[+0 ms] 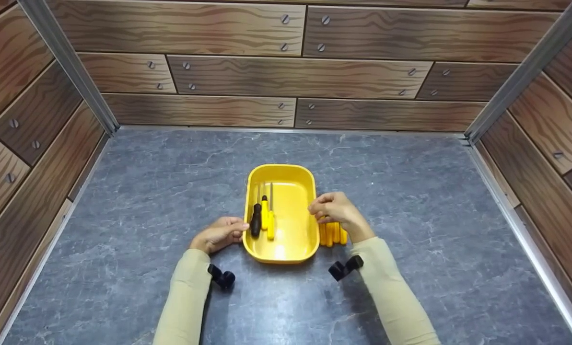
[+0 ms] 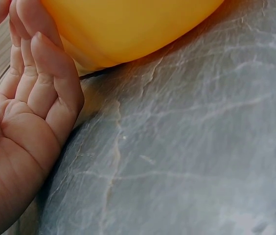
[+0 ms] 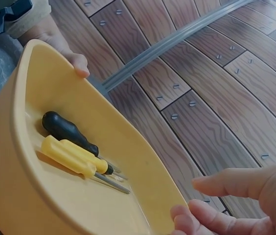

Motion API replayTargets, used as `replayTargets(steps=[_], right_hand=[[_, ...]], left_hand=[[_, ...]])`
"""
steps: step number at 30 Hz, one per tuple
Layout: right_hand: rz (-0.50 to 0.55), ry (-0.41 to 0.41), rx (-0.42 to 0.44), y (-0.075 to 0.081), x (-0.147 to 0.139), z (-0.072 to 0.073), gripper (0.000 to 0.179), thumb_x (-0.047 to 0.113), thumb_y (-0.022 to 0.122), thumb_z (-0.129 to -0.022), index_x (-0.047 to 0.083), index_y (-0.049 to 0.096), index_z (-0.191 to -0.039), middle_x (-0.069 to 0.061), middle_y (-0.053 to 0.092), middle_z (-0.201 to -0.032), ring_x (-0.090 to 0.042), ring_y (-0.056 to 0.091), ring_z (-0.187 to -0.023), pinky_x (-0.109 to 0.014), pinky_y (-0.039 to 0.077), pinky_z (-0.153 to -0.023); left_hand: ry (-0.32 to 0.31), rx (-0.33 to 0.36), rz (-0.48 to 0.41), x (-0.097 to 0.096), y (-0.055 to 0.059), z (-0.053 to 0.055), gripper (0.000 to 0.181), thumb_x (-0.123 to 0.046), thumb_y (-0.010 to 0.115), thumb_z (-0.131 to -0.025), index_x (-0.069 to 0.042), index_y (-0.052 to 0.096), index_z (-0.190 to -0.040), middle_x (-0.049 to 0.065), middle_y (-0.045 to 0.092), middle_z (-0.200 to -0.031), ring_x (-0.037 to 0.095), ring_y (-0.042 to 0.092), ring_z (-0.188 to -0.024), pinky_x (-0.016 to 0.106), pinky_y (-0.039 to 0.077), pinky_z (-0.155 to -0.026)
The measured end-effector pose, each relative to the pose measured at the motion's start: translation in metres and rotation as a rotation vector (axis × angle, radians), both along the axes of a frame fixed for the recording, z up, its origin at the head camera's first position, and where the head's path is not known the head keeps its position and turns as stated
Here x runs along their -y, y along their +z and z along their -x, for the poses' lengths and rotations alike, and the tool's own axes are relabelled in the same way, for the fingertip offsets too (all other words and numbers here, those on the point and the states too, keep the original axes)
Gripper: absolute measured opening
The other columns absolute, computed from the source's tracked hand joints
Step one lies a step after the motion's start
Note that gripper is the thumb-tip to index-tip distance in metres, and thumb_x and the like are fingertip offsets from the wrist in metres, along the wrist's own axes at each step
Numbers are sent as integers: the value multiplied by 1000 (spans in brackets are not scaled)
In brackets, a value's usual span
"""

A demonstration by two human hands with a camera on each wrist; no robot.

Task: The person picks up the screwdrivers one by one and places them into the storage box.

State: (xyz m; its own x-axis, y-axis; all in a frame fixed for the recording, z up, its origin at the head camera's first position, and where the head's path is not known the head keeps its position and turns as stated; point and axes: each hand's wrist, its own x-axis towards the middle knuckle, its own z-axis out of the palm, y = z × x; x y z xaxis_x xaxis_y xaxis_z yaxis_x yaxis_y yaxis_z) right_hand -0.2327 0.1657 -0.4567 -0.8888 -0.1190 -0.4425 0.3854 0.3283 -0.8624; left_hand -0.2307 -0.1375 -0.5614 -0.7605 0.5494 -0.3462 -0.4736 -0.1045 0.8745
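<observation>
And there it was, the yellow tray [image 1: 293, 215], sitting squarely on the grey desk [image 1: 410, 215] between the two hands! On its left wall the left hand [image 1: 221, 234] had a grip, thumb over the rim, fingers curved along the outside. Across from it the right hand [image 1: 336, 209] hovered at the opposite rim, thumb apart from the fingers, nothing visible in its grasp; whether a fingertip touched the plastic, one could not tell. Inside, three in a neat row by the left wall: a black-handled screwdriver [image 1: 256, 221], a yellow screwdriver with a black collar [image 1: 264, 214], then a plain yellow screwdriver [image 1: 271, 226], handles nearest the person, shafts pointing away. Outside, just beside the right wall, lay a cluster of yellow-orange handles [image 1: 332, 235], partly hidden beneath the right wrist. The craft here, it seemed, was in the teamwork: the left hand needed to keep that wall steady, with its thumb well off the row. Any handle from the cluster would have been best pinched singly, raised clear of the rim and lowered alongside the others, shaft the same way; a careless drop risked knocking that tidy line askew.
</observation>
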Motion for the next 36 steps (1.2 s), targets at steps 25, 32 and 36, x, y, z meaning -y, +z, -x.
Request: replayTargets(steps=[25, 32, 36], right_hand=[[24, -29, 31, -8, -24, 3, 22, 6, 64, -85, -6, 63, -104, 4, 67, -72, -7, 61, -63, -18, 56, -61], [65, -52, 44, -9, -31, 3, 17, 3, 64, -85, -5, 63, -100, 2, 66, -68, -8, 62, -60, -18, 55, -58], [72, -68, 61, -10, -35, 3, 18, 4, 63, -86, -5, 62, -102, 3, 65, -67, -7, 61, -59, -17, 55, -58]], left_hand=[[-7, 0, -10, 0, 0, 0, 7, -7, 55, -92, -9, 60, -88, -3, 70, -81, 6, 67, -76, 22, 57, -76], [-2, -4, -4, 0, -1, 0, 7, -8, 57, -92, -11, 61, -87, -5, 69, -79, 5, 66, -74, 23, 56, -75], [2, -3, 3, -1, -1, 0, 9, -7, 56, -91, -11, 62, -86, -5, 69, -79, 5, 65, -74, 23, 57, -76]])
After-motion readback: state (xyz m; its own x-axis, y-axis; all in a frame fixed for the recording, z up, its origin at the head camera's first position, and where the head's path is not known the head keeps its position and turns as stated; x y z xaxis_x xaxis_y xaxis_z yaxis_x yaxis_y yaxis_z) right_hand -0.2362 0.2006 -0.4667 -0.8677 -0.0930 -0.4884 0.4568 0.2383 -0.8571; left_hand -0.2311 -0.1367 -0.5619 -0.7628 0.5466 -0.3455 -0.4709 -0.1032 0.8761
